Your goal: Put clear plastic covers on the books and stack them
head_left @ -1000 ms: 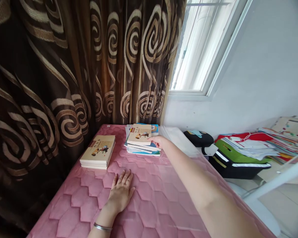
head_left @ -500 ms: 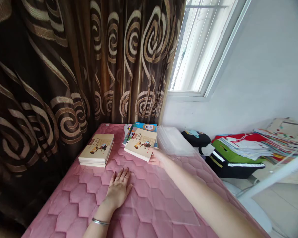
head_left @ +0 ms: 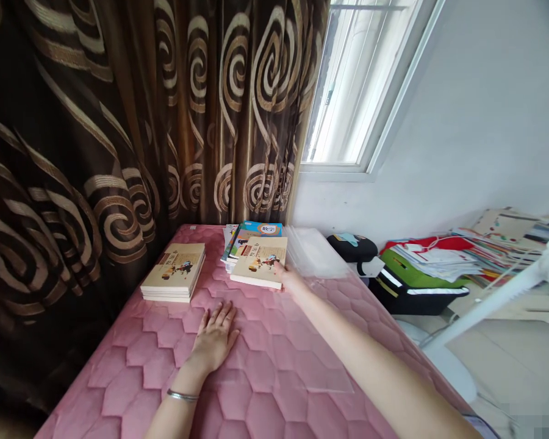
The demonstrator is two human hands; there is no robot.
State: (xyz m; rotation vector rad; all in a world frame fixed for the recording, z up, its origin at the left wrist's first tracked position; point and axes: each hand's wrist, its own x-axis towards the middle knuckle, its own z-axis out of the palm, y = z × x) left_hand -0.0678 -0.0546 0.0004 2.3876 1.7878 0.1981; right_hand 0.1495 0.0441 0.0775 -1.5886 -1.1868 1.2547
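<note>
My right hand (head_left: pixel 291 284) grips the right edge of a cream paperback book (head_left: pixel 255 261), thumb on the cover and fingers underneath. The book lies over or just above a pile of colourful textbooks (head_left: pixel 256 228); whether it touches them I cannot tell. My left hand (head_left: pixel 214 340) rests palm down, fingers spread, at the left side of a clear plastic sheet (head_left: pixel 297 353) spread on the pink quilted mattress (head_left: pixel 132 366). Left of the held book sits a neat stack of similar cream books (head_left: pixel 174 272).
Several clear plastic sheets (head_left: pixel 318 253) lie at the mattress's far right corner. Beyond its right edge are a black bag (head_left: pixel 351 251), a green and black box (head_left: pixel 416 292) with papers on top, and a white stand (head_left: pixel 480 311). A patterned curtain (head_left: pixel 201 122) hangs behind.
The cream book has turned slightly and its near edge sits more level, still in my right hand. My left hand stays flat. The whole view has shifted a little.
</note>
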